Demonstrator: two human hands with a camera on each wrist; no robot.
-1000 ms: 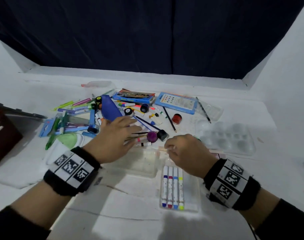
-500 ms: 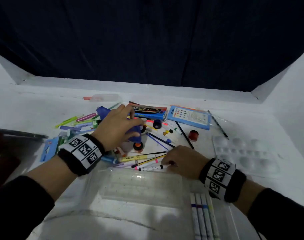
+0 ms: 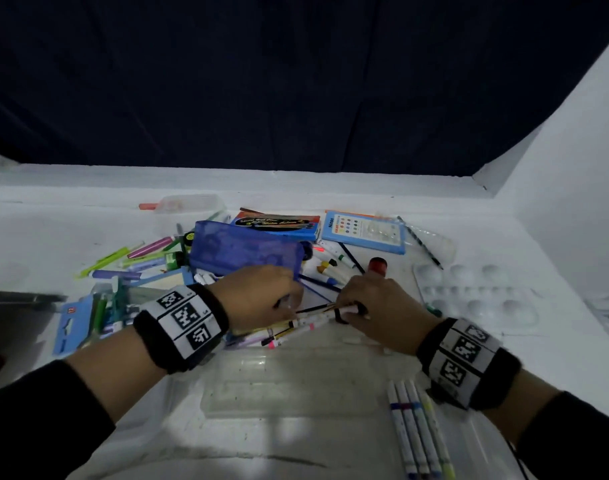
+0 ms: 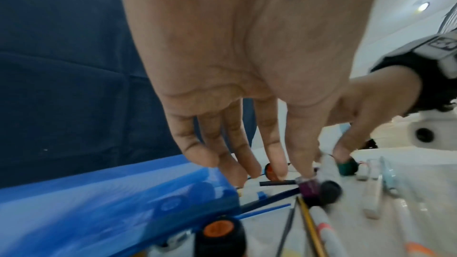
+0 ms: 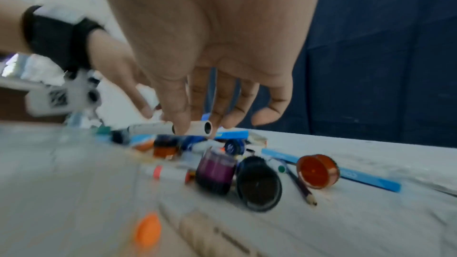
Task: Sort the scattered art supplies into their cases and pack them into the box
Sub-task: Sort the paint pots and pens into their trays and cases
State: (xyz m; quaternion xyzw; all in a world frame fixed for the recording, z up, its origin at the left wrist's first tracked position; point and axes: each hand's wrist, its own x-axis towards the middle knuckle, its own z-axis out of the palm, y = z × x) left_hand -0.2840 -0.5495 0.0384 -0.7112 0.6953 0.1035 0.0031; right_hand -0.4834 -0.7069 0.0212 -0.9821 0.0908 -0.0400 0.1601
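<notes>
My left hand (image 3: 289, 303) reaches down into the pile just in front of the blue mesh pencil case (image 3: 244, 251). In the left wrist view its straight fingertips (image 4: 303, 171) touch the top of a purple paint pot (image 4: 309, 189). My right hand (image 3: 348, 311) pinches the end of a white marker (image 3: 317, 317), which the right wrist view shows as a white tube (image 5: 200, 126) lifted between thumb and fingers. More markers and pencils (image 3: 279, 336) lie fanned under both hands. A clear marker tray (image 3: 476, 441) at the front right holds several markers (image 3: 417, 434).
A clear plastic case lid (image 3: 289, 386) lies in front of the hands. A white paint palette (image 3: 469, 289) sits right, a red paint pot (image 3: 377, 265) and a blue watercolour box (image 3: 362, 230) behind. Pens and pots (image 3: 133, 258) crowd the left. A dark box edge (image 3: 19, 297) shows far left.
My left hand has left the blue pencil case and come down beside the right hand. The right hand has taken a white marker from the pile. The head view has moved closer.
</notes>
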